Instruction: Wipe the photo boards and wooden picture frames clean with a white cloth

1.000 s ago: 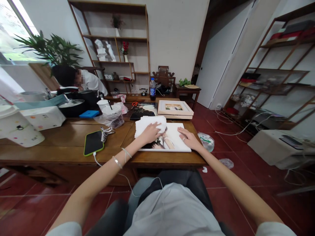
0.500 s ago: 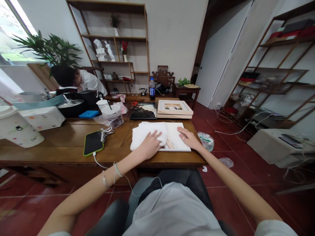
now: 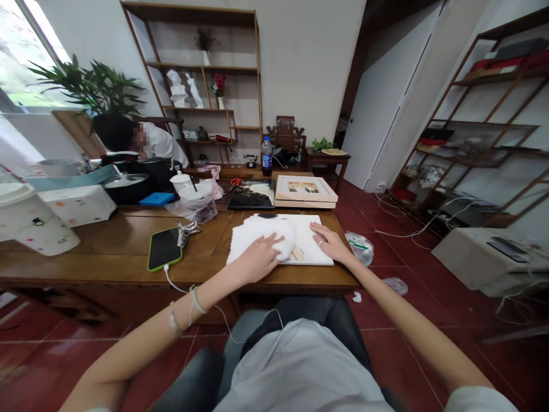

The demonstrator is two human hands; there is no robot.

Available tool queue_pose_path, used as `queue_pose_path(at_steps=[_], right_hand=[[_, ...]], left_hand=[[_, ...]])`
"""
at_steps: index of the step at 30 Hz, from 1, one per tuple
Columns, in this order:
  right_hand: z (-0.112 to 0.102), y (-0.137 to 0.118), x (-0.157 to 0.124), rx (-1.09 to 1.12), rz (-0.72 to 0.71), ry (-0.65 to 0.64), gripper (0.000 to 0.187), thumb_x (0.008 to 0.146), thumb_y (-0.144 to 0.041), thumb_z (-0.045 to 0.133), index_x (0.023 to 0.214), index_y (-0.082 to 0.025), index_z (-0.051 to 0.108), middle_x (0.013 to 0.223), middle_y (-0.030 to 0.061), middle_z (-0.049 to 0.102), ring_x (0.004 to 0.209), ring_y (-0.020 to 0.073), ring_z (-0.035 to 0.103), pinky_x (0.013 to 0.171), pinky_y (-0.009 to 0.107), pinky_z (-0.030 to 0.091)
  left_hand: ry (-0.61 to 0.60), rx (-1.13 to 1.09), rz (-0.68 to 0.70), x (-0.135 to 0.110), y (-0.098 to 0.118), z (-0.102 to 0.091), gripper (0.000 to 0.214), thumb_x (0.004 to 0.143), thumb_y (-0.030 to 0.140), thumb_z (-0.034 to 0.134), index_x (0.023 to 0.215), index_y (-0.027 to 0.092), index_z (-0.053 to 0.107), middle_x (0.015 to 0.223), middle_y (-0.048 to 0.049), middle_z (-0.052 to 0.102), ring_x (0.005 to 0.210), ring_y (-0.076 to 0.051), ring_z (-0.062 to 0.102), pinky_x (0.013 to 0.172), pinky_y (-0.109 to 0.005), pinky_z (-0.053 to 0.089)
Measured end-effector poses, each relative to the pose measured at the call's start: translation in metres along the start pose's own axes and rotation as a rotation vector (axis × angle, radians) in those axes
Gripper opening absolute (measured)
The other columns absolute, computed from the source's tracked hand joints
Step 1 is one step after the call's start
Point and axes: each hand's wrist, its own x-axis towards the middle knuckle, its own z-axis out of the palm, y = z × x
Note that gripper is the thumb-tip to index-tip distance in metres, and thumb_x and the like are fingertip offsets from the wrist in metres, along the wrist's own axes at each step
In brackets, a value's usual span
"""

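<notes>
A fluffy white cloth (image 3: 246,236) lies over the left part of a flat white panel (image 3: 306,226) near the table's front edge. My left hand (image 3: 259,258) rests on the cloth, fingers spread and flat. Part of a picture in beige and dark tones shows beside the cloth; the rest is covered. A dark patch (image 3: 268,216) peeks out past the cloth's far edge. On the panel's right side lies my right hand (image 3: 329,241), its fingers stretched out and a ring on one of them.
Behind the panel are a dark picture (image 3: 251,194), a white framed picture (image 3: 305,187) and a bottle (image 3: 266,157). To the left lie a charging phone (image 3: 164,249), a bagged cup (image 3: 197,203) and a tissue pack (image 3: 77,204). Another person (image 3: 160,143) leans down behind the table.
My left hand and the cloth have slid slightly toward me, uncovering the dark patch at the panel's far edge. My right hand stays in place on the panel.
</notes>
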Motion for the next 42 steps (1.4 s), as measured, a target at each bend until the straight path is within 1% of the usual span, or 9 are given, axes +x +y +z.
queue_pose_path(at_steps=[6, 9, 11, 15, 24, 28, 33, 36, 42], right_hand=[[0.002, 0.004, 0.001, 0.010, -0.021, 0.013, 0.037, 0.082, -0.026, 0.051, 0.117, -0.020, 0.062, 0.130, 0.0073, 0.054, 0.127, 0.0224, 0.044, 0.111, 0.043, 0.029], [0.002, 0.005, 0.001, 0.008, -0.023, 0.015, 0.037, 0.082, -0.026, 0.051, 0.117, -0.020, 0.062, 0.130, 0.0075, 0.054, 0.126, 0.0226, 0.044, 0.110, 0.044, 0.029], [0.002, 0.005, 0.001, 0.008, -0.020, 0.013, 0.037, 0.082, -0.026, 0.051, 0.118, -0.021, 0.062, 0.131, 0.0075, 0.054, 0.126, 0.0227, 0.044, 0.110, 0.044, 0.029], [0.002, 0.003, 0.001, 0.005, -0.017, 0.010, 0.038, 0.082, -0.025, 0.051, 0.118, -0.021, 0.062, 0.130, 0.0068, 0.054, 0.127, 0.0222, 0.044, 0.111, 0.043, 0.029], [0.000, -0.002, 0.000, 0.005, 0.002, 0.001, 0.038, 0.082, -0.024, 0.051, 0.118, -0.023, 0.062, 0.130, 0.0050, 0.055, 0.126, 0.0221, 0.044, 0.110, 0.044, 0.029], [0.000, -0.001, 0.000, -0.014, 0.000, 0.000, 0.039, 0.082, -0.023, 0.050, 0.119, -0.021, 0.061, 0.131, 0.0062, 0.054, 0.127, 0.0218, 0.044, 0.110, 0.044, 0.029], [0.001, 0.001, 0.001, -0.015, 0.001, -0.005, 0.039, 0.082, -0.023, 0.049, 0.120, -0.019, 0.061, 0.132, 0.0078, 0.053, 0.127, 0.0219, 0.043, 0.110, 0.044, 0.029], [0.001, 0.001, 0.001, 0.006, 0.000, 0.003, 0.038, 0.082, -0.022, 0.051, 0.118, -0.023, 0.061, 0.131, 0.0056, 0.054, 0.127, 0.0218, 0.044, 0.110, 0.045, 0.029], [0.001, 0.001, 0.001, 0.011, -0.015, 0.008, 0.038, 0.082, -0.024, 0.051, 0.118, -0.022, 0.062, 0.130, 0.0070, 0.055, 0.127, 0.0224, 0.044, 0.110, 0.045, 0.029]], left_hand=[[0.055, -0.015, -0.077, 0.056, -0.045, 0.026, 0.037, 0.094, 0.036, 0.036, 0.110, 0.017, 0.064, 0.144, -0.0087, 0.038, 0.135, -0.027, 0.030, 0.108, -0.045, 0.026], [0.089, 0.001, -0.124, 0.071, -0.056, 0.032, 0.040, 0.094, 0.039, 0.036, 0.110, 0.016, 0.064, 0.144, -0.0095, 0.039, 0.134, -0.028, 0.031, 0.108, -0.045, 0.026], [0.093, 0.021, -0.139, 0.074, -0.056, 0.033, 0.039, 0.094, 0.037, 0.037, 0.110, 0.015, 0.064, 0.143, -0.0101, 0.040, 0.133, -0.028, 0.032, 0.107, -0.046, 0.027], [0.068, 0.061, -0.110, 0.064, -0.038, 0.026, 0.035, 0.093, 0.030, 0.038, 0.110, 0.014, 0.064, 0.141, -0.0115, 0.042, 0.132, -0.030, 0.033, 0.105, -0.047, 0.030], [-0.021, 0.109, -0.001, -0.005, 0.046, -0.004, 0.027, 0.089, 0.021, 0.045, 0.097, 0.017, 0.070, 0.143, -0.0108, 0.039, 0.132, -0.033, 0.033, 0.103, -0.050, 0.033], [-0.039, 0.101, 0.049, -0.020, 0.057, -0.012, 0.024, 0.088, 0.024, 0.048, 0.092, 0.017, 0.071, 0.144, -0.0095, 0.038, 0.132, -0.033, 0.033, 0.103, -0.049, 0.033], [-0.033, 0.063, 0.039, -0.008, 0.042, -0.011, 0.027, 0.090, 0.023, 0.043, 0.098, 0.018, 0.069, 0.143, -0.0083, 0.039, 0.131, -0.031, 0.035, 0.102, -0.047, 0.035], [-0.014, 0.054, 0.009, 0.013, 0.024, -0.006, 0.030, 0.092, 0.023, 0.040, 0.105, 0.018, 0.066, 0.142, -0.0095, 0.041, 0.131, -0.029, 0.036, 0.102, -0.046, 0.035], [0.000, 0.069, -0.040, 0.066, -0.023, 0.015, 0.036, 0.094, 0.033, 0.037, 0.109, 0.015, 0.064, 0.143, -0.0113, 0.039, 0.133, -0.029, 0.032, 0.104, -0.046, 0.031]])
